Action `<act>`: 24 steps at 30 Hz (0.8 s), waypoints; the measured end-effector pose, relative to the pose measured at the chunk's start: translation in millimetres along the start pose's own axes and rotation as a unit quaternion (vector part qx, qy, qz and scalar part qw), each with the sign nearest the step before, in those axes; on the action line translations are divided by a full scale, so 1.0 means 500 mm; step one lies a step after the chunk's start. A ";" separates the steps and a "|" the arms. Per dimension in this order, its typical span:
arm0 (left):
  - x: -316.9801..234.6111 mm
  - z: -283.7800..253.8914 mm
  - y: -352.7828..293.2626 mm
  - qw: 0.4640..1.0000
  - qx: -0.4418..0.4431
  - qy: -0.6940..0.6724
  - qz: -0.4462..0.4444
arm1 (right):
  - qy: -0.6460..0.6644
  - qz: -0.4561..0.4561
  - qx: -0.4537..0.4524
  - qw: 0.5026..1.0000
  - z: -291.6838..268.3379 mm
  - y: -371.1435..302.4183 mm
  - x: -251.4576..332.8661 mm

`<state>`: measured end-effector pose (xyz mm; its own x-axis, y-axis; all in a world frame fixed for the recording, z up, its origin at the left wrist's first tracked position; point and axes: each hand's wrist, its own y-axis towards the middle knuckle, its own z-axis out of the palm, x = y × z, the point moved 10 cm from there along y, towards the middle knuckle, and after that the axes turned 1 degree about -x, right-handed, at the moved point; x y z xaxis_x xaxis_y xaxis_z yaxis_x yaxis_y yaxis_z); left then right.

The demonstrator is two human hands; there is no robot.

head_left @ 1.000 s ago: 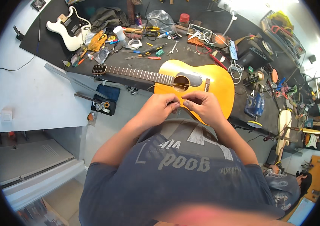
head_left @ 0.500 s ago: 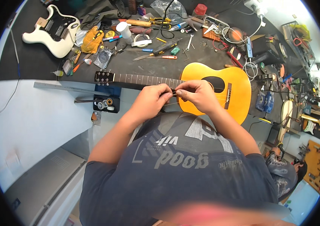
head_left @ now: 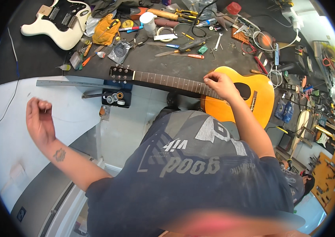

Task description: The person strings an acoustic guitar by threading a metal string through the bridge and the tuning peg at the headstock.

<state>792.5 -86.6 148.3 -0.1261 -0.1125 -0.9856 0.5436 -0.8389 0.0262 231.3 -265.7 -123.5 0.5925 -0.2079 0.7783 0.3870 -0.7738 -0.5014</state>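
A yellow acoustic guitar [head_left: 264, 114] lies along the bench's near edge, its headstock [head_left: 120, 74] at the left. Above the body end of the fretboard [head_left: 175, 82], my right hand [head_left: 223, 85] is closed, thumb and forefinger pinched together. What it pinches is too small to make out. Out to the far left, away from the guitar, my left hand [head_left: 41, 124] is raised with curled fingers. A faint thin line, looking like a guitar string, trails from it toward the guitar. Thin loose strings also show over the body near the bridge [head_left: 253, 101].
A white electric guitar body [head_left: 55, 29] lies at the bench's back left. Knives, a wrench [head_left: 218, 41], a white bottle [head_left: 148, 23], an orange glove [head_left: 106, 29] and cables crowd the bench. Below the edge sits a dark bin with tape rolls [head_left: 116, 96]. Another person [head_left: 295, 179] is at right.
My left hand has swung from beside my right hand at the neck far out to the left. My right hand stays by the neck's body end. The view has shifted slightly.
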 end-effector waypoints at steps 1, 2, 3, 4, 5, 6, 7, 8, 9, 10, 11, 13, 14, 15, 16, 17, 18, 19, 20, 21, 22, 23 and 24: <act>-0.003 0.001 -0.005 1.000 -0.002 0.003 0.001 | -0.023 -0.011 -0.004 1.000 0.005 0.013 0.001; 0.010 -0.003 -0.017 0.995 -0.029 0.097 -0.021 | -0.032 0.015 0.002 0.999 0.010 0.023 -0.012; 0.013 0.012 -0.044 0.978 -0.063 0.193 -0.044 | -0.030 0.011 0.010 0.999 0.024 0.031 0.000; 0.051 0.077 -0.063 0.959 -0.033 0.269 -0.085 | -0.051 -0.020 0.016 0.998 0.041 0.040 0.033; 0.114 0.129 -0.076 0.951 0.036 0.286 -0.107 | -0.076 -0.048 0.016 0.996 0.059 0.045 0.062; 0.162 0.186 -0.092 0.940 0.086 0.309 -0.120 | -0.081 -0.053 0.022 0.995 0.081 0.050 0.083; 0.213 0.237 -0.106 0.943 0.128 0.274 -0.137 | -0.064 -0.083 0.036 0.994 0.105 0.050 0.117; 0.265 0.285 -0.121 0.937 0.170 0.254 -0.167 | -0.047 -0.112 0.047 0.992 0.125 0.051 0.152; 0.319 0.312 -0.137 0.941 0.186 0.222 -0.177 | -0.048 -0.115 0.050 0.991 0.138 0.051 0.183; 0.349 0.345 -0.150 0.940 0.203 0.211 -0.175 | -0.009 -0.138 0.075 0.988 0.156 0.044 0.223; 0.365 0.374 -0.164 0.924 0.232 0.244 -0.182 | 0.030 -0.158 0.100 0.982 0.171 0.032 0.263; 0.375 0.409 -0.186 0.924 0.243 0.219 -0.200 | 0.092 -0.133 0.135 0.978 0.191 0.008 0.323; 0.375 0.415 -0.192 0.925 0.241 0.215 -0.201 | 0.156 -0.107 0.168 0.967 0.203 -0.004 0.342; 0.371 0.419 -0.190 0.921 0.243 0.233 -0.194 | 0.154 -0.107 0.168 0.968 0.204 -0.008 0.358; 0.369 0.420 -0.188 0.918 0.245 0.251 -0.187 | 0.144 -0.113 0.186 0.965 0.211 -0.015 0.373; 0.371 0.420 -0.189 0.918 0.246 0.249 -0.186 | 0.134 -0.119 0.204 0.963 0.219 -0.022 0.382; 0.369 0.421 -0.185 0.920 0.244 0.254 -0.171 | 0.132 -0.119 0.202 0.963 0.220 -0.023 0.384; 0.366 0.422 -0.182 0.922 0.243 0.259 -0.156 | 0.118 -0.118 0.196 0.966 0.221 -0.023 0.384; 0.361 0.426 -0.180 0.922 0.244 0.258 -0.155 | 0.105 -0.116 0.190 0.969 0.221 -0.023 0.385; 0.354 0.437 -0.180 0.915 0.257 0.276 -0.144 | 0.103 -0.117 0.188 0.970 0.220 -0.026 0.385; 0.350 0.446 -0.181 0.908 0.269 0.294 -0.133 | 0.101 -0.114 0.181 0.972 0.218 -0.028 0.386; 0.352 0.450 -0.181 0.908 0.270 0.293 -0.131 | 0.099 -0.111 0.175 0.973 0.214 -0.028 0.385; 0.355 0.453 -0.183 0.908 0.275 0.282 -0.141 | 0.098 -0.111 0.175 0.973 0.211 -0.030 0.386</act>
<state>532.6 -150.5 8.7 0.3342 0.3078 -0.8908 0.0389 -0.9489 -0.3133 414.4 -230.8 -5.7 0.3336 -0.1964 0.9220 0.7274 -0.5686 -0.3843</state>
